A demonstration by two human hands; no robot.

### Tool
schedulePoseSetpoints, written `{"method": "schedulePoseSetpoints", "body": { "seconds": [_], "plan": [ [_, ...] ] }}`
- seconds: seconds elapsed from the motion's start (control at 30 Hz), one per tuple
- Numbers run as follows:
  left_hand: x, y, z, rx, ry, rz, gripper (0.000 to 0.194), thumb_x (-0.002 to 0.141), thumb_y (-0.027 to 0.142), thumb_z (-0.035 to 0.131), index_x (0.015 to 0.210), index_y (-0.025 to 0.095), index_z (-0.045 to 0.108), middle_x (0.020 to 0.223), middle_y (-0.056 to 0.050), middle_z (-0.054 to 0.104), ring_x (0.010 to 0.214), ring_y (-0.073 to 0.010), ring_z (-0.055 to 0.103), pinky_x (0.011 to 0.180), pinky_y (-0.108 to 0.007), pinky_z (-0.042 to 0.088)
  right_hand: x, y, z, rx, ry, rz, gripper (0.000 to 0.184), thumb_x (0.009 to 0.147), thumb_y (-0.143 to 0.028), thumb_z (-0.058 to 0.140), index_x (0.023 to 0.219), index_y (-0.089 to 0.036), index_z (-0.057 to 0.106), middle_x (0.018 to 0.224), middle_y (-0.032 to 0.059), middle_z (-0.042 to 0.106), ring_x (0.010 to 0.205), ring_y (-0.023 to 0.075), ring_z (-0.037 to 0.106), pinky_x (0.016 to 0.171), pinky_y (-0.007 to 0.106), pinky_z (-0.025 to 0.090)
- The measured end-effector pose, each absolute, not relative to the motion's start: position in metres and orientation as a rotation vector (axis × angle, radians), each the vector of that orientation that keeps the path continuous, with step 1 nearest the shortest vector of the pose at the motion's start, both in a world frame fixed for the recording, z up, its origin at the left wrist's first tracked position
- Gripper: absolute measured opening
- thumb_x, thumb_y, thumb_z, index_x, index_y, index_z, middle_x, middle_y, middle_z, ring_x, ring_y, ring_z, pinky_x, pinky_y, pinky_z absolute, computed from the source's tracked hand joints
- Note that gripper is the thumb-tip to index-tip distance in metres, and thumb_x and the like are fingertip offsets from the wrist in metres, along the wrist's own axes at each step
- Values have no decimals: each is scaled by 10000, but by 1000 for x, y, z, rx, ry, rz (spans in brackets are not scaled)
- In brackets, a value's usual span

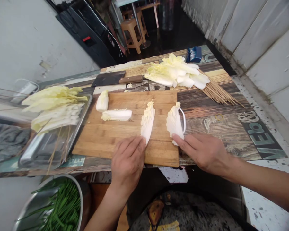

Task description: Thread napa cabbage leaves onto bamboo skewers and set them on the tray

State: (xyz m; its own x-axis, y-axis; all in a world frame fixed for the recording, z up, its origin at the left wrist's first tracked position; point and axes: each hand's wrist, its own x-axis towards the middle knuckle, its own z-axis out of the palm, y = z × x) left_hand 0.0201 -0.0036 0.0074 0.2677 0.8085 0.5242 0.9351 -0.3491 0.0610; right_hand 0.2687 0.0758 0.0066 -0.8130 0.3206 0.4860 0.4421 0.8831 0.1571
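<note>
A wooden cutting board (120, 138) carries pieces of napa cabbage. My left hand (128, 160) is closed, its fingertips at the white base of a narrow cabbage leaf (148, 122) that lies lengthwise on the board. At the board's right edge, my right hand (204, 152) has its index finger on the lower end of another cabbage leaf (174, 122); its other fingers are curled and the thumb is hidden. Farther back on the board are a cabbage leaf (117, 115) lying sideways and a short, thick cabbage piece (102, 101).
Behind the board lies a cleaver (109, 79). A pile of cabbage leaves (177, 72) partly covers bamboo skewers (221, 91), near a blue box (194, 54). A metal tray (74, 131) holds cabbage leaves on the left. Below it stands a metal bowl (81, 195) of green vegetables.
</note>
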Motion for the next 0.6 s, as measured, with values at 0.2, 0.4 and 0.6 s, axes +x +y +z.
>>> {"method": "schedulePoseSetpoints", "body": {
  "seconds": [0.2, 0.4, 0.6],
  "plan": [
    [20, -5, 5, -2262, -1599, -704, 276, 841, 20, 627, 1089, 141, 642, 1049, -100, 732, 952, -255, 652, 827, -414, 521, 273, 73, 8, -556, -2720, -236, 385, 950, -120, 442, 1317, -11, 478, 783, 55, 596, 653, 189, 537, 531, 325, 380],
    [22, -5, 9, -2195, -1590, -705, 250, 846, 43, 632, 1072, 146, 660, 1026, -108, 705, 976, -256, 599, 839, -408, 499, 281, 73, 15, -499, -2824, 69, 472, 879, -16, 334, 1336, -38, 451, 932, 129, 636, 766, 220, 598, 578, 327, 474],
    [24, -5, 11, -2148, -1613, -592, 211, 875, 88, 617, 1051, 185, 680, 922, -66, 674, 871, -222, 572, 769, -366, 430, 286, 69, 17, -541, -2849, 218, 657, 795, 14, 396, 1445, -78, 357, 1031, 135, 644, 813, 209, 617, 648, 312, 492]
  ]
}}
